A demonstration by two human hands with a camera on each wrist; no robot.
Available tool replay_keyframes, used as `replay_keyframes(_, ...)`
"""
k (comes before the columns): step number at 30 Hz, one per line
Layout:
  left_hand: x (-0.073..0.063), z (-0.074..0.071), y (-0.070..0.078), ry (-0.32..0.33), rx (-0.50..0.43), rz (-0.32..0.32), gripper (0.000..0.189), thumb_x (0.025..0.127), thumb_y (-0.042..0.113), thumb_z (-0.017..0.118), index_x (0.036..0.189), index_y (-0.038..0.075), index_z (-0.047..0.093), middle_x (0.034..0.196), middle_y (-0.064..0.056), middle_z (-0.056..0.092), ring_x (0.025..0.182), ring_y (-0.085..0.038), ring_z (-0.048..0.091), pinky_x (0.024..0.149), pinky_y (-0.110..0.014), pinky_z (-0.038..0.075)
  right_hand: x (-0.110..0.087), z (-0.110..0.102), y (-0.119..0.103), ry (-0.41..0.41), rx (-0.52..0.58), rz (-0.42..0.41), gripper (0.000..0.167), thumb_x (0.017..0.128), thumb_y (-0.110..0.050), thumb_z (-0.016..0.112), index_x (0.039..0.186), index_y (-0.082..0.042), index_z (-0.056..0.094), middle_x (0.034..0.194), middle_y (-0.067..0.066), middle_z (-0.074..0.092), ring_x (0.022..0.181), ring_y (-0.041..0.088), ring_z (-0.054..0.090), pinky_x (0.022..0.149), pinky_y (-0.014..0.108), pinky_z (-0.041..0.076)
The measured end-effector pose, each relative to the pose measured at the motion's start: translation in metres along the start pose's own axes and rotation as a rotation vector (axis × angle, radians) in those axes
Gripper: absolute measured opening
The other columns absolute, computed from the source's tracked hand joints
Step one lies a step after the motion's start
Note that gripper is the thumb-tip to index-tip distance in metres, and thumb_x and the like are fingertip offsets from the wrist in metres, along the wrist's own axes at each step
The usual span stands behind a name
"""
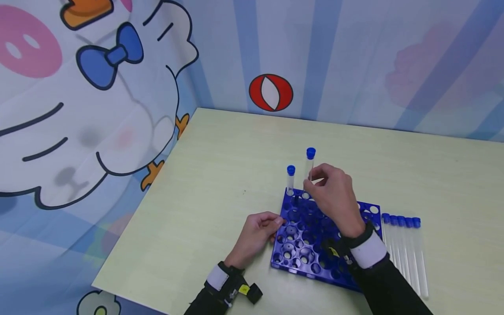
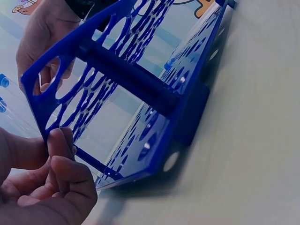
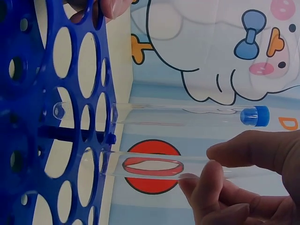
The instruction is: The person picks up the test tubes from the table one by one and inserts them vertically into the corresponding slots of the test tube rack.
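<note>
A blue plastic test tube rack with rows of round holes stands on the table. My left hand pinches the rack's left edge between thumb and fingers, as the left wrist view also shows. With thumb and fingertips my right hand holds a clear, blue-capped test tube upright, its lower end inside a hole at the rack's far side. Beside it another capped test tube stands in the far left corner of the rack. The right forearm hides part of the rack.
Several capped test tubes lie side by side on the table, just right of the rack. The pale table meets a patterned cloth backdrop at its back and left edges. Each wrist wears a strapped camera.
</note>
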State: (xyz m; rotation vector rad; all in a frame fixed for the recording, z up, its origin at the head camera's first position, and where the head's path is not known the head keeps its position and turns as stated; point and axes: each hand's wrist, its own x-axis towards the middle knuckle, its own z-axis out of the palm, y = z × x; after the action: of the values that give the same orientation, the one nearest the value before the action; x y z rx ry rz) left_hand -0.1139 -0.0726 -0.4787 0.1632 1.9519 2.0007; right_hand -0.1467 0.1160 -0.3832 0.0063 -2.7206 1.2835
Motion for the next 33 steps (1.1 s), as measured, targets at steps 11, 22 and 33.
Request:
replay_keyframes(11, 0.002, -0.001, -0.004, 0.002, -0.004, -0.001, 0.024, 0.092, 0.018, 0.057, 0.102, -0.003, 0.064, 0.074, -0.001, 0.062, 0.06, -0.009, 0.053, 0.054, -0.02, 0.046, 0.001, -0.002, 0.008, -0.059, -0.039, 0.03, 0.015, 0.082, -0.018, 0.064, 0.087, -0.004, 0.06, 0.088, 0.013, 0.062, 0.065, 0.021, 0.057, 0.051, 0.027, 0.045)
replay_keyframes(22, 0.002, 0.0, -0.004, 0.009, 0.002, -0.006, 0.022, 0.091, 0.018, 0.057, 0.101, 0.0, 0.064, 0.074, -0.002, 0.061, 0.06, -0.01, 0.053, 0.054, -0.02, 0.046, 0.001, 0.001, 0.013, -0.116, -0.112, 0.048, 0.014, 0.082, -0.017, 0.064, 0.088, -0.005, 0.063, 0.091, 0.014, 0.064, 0.068, 0.022, 0.057, 0.052, 0.027, 0.045)
replay_keyframes(33, 0.002, -0.001, -0.003, 0.008, 0.011, -0.01, 0.023, 0.091, 0.018, 0.057, 0.102, -0.001, 0.064, 0.074, -0.003, 0.061, 0.061, -0.009, 0.053, 0.053, -0.02, 0.045, -0.001, 0.006, 0.015, -0.122, -0.104, 0.042, 0.015, 0.081, -0.016, 0.065, 0.09, -0.005, 0.063, 0.093, 0.014, 0.064, 0.069, 0.022, 0.059, 0.052, 0.027, 0.047)
